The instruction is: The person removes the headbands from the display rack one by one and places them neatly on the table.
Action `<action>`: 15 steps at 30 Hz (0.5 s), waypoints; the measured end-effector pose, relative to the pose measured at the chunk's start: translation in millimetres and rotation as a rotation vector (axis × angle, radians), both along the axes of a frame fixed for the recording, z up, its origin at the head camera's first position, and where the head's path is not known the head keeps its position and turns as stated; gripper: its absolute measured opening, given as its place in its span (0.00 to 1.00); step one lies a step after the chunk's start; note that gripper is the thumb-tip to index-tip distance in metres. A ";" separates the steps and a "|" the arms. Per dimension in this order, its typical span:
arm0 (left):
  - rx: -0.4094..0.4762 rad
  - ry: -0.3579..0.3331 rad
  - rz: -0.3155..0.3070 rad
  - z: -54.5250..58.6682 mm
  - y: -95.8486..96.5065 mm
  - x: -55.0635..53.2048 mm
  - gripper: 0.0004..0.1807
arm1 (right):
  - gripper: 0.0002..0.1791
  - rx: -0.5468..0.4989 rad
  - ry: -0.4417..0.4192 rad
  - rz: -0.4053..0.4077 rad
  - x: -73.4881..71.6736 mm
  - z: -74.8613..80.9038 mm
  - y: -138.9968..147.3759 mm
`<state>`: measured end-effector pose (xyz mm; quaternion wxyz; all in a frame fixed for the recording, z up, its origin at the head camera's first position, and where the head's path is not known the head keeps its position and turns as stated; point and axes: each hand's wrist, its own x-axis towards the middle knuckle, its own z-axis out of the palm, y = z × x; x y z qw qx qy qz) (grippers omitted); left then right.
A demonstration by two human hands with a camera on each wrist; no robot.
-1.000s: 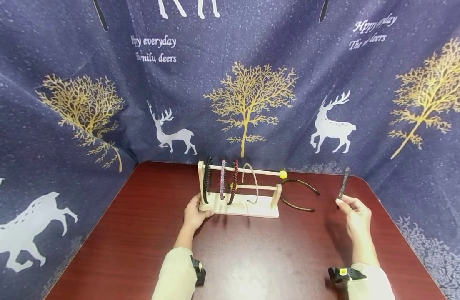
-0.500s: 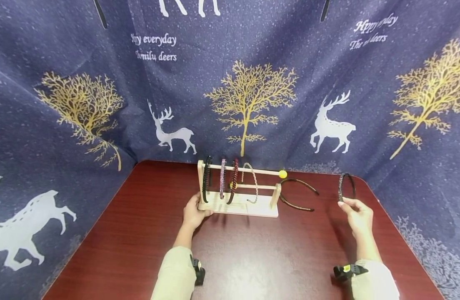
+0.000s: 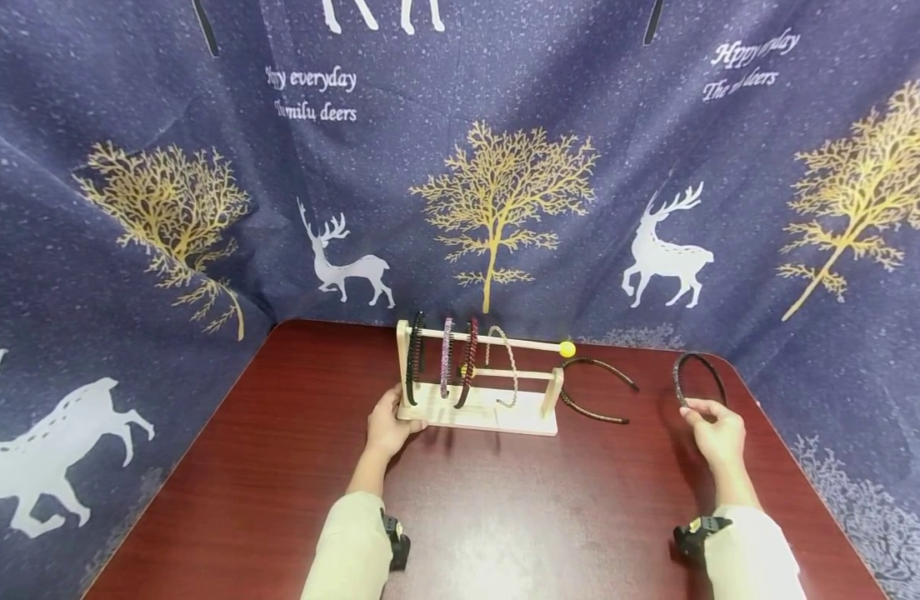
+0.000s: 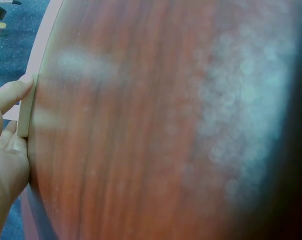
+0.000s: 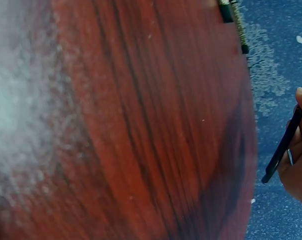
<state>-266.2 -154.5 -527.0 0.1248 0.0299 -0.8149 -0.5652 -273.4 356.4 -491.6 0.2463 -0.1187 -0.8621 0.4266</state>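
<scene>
My left hand (image 3: 387, 427) grips the left end of a wooden headband rack (image 3: 531, 422); in the left wrist view the thumb lies on the base's edge (image 4: 26, 112). Four-toothed detail is too small, but on the upper rod hang a black headband (image 3: 412, 367), a purple glittery headband (image 3: 446, 358), a dark red headband (image 3: 470, 354) and a beige braided headband (image 3: 512, 367). At the right, my right hand (image 3: 718, 435) pinches a dark glittery headband (image 3: 677, 379) between thumb and fingers, its loop raised above the table. One black end (image 5: 283, 147) shows in the right wrist view.
A brown-gold headband (image 3: 598, 416) lies on the table between the rack and my right hand. Yellow knobs (image 3: 567, 349) cap the rods. The dark red table (image 3: 280, 467) has a patterned blue cloth (image 3: 460, 167) behind it.
The dark glittery headband has turned in my right hand, from edge-on to showing its open loop. The right hand has shifted slightly right; the left hand still holds the rack.
</scene>
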 end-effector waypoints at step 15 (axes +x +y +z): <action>0.009 0.007 -0.001 -1.5 -1.5 -0.8 0.45 | 0.10 0.194 -0.086 0.071 -14.8 -17.6 2.6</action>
